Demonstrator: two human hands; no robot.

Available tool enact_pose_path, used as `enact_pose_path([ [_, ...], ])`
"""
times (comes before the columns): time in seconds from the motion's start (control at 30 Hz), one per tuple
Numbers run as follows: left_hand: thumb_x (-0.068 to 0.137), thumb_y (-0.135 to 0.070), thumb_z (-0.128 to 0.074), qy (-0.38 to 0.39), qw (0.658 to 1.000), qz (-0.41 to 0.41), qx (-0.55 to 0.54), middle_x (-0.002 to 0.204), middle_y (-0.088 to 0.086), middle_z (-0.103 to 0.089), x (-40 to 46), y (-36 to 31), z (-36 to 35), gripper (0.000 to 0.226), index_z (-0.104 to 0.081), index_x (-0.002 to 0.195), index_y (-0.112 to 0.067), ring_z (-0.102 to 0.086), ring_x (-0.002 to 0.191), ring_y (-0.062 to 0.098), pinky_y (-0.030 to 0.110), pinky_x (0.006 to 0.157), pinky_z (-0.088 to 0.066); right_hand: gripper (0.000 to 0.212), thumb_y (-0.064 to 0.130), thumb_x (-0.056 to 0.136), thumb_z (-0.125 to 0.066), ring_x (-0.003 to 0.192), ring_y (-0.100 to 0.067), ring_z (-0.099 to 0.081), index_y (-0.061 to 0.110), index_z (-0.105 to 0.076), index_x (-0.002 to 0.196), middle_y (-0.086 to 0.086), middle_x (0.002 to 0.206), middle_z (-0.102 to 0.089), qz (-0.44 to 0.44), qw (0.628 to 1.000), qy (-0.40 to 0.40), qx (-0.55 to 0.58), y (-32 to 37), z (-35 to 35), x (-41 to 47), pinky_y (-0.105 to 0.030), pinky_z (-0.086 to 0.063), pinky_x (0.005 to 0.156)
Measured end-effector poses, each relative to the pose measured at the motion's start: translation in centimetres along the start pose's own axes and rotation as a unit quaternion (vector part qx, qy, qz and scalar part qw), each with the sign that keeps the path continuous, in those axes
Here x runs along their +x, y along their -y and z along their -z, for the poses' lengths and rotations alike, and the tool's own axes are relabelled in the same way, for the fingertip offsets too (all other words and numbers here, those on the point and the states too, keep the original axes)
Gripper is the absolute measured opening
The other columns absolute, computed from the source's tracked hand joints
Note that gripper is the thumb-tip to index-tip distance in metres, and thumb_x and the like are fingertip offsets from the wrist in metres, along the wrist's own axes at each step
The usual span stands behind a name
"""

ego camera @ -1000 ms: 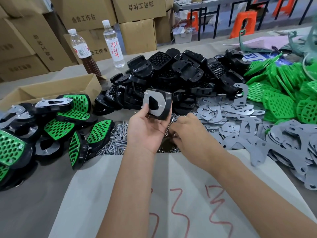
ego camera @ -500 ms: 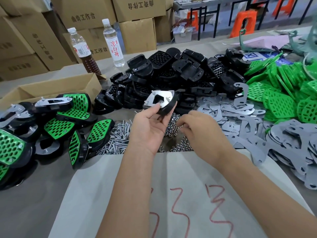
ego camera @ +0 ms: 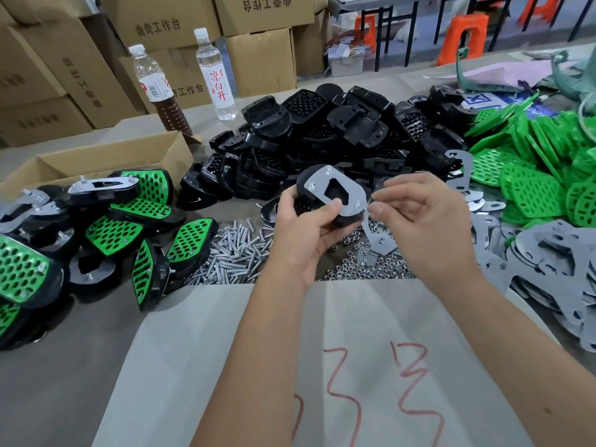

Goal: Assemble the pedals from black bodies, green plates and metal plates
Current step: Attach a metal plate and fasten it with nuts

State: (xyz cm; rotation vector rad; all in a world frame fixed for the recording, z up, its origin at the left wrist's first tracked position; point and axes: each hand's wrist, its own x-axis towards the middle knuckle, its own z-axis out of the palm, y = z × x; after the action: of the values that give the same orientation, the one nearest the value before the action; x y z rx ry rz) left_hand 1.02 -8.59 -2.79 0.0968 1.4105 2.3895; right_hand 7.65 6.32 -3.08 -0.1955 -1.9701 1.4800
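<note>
The left hand (ego camera: 303, 227) grips a pedal (ego camera: 333, 195) above the table, thumb curled over its near edge, fingers wrapped underneath. The pedal's metal plate (ego camera: 350, 191) faces up, seated on the black body; bolt ends protrude at its corners.

The right hand (ego camera: 425, 221) is raised just beside the pedal's right edge. Thumb and forefinger are pinched together at the plate's corner; whether they hold a small part cannot be told.

Below the hands:
- bolts (ego camera: 232, 253), loose heap, left;
- nuts (ego camera: 364, 266), loose heap, right.

Behind the hands: black bodies (ego camera: 322, 137), large pile. Right: green plates (ego camera: 529, 175), piled; metal plates (ego camera: 554, 253), spread in front of them. Left: finished pedals (ego camera: 129, 221), green faces mostly up, beside an open carton (ego camera: 106, 159).

Two bottles (ego camera: 213, 72) stand upright at the far table edge. A grey sheet (ego camera: 225, 366) with red marks lies under the forearms.
</note>
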Motion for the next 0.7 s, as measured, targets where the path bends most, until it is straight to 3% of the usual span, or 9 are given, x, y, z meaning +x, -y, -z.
enact_pose_path([
  [0.1,0.094,0.006,-0.070,0.009,1.000,-0.001,0.007,0.122,0.019,-0.074,0.2,0.2,0.2,0.051,-0.054,0.136,-0.017,-0.077,0.100,0.038,0.039,0.080,-0.065,0.020,0.003,0.083,-0.084,0.081,-0.006,-0.070,0.022,-0.079,0.082,0.006,0.102,-0.066,-0.001,1.000,0.007,-0.014,-0.2,0.0,0.1,-0.015,-0.054,0.071],
  [0.3,0.092,0.005,-0.071,0.024,0.999,0.008,0.033,0.119,0.017,-0.076,0.4,0.7,0.2,0.054,-0.056,0.135,-0.024,-0.077,0.101,0.037,0.040,0.077,-0.064,0.018,0.008,0.083,-0.085,0.074,-0.010,-0.063,0.025,-0.078,0.082,0.006,0.090,-0.069,0.020,0.998,0.042,-0.037,-0.5,0.0,0.1,-0.019,-0.049,0.068],
  [0.43,0.092,0.004,-0.071,0.024,0.999,0.002,0.043,0.115,0.015,-0.077,0.6,0.8,0.3,0.054,-0.056,0.134,-0.026,-0.078,0.096,0.033,0.038,0.075,-0.064,0.015,0.007,0.082,-0.086,0.070,-0.021,-0.066,0.019,-0.077,0.081,0.001,0.077,-0.074,-0.002,0.998,0.060,-0.020,-0.7,0.0,0.1,-0.031,-0.056,0.068],
  [0.53,0.091,0.004,-0.071,0.020,0.999,0.002,0.046,0.114,0.013,-0.078,0.6,0.9,0.3,0.052,-0.059,0.130,-0.027,-0.078,0.096,0.032,0.038,0.075,-0.064,0.015,0.010,0.082,-0.087,0.066,-0.012,-0.067,0.022,-0.078,0.079,0.005,0.073,-0.074,-0.004,0.998,0.063,-0.029,-0.8,0.1,0.0,-0.028,-0.057,0.067],
  [0.7,0.089,0.003,-0.071,0.028,0.998,-0.002,0.058,0.110,0.014,-0.079,0.6,1.2,0.3,0.054,-0.059,0.130,-0.029,-0.079,0.093,0.033,0.040,0.076,-0.064,0.015,0.011,0.083,-0.086,0.072,-0.020,-0.068,0.023,-0.078,0.082,0.009,0.076,-0.073,0.026,0.997,0.057,-0.043,-0.5,-0.1,-0.3,-0.049,-0.061,0.064],
])
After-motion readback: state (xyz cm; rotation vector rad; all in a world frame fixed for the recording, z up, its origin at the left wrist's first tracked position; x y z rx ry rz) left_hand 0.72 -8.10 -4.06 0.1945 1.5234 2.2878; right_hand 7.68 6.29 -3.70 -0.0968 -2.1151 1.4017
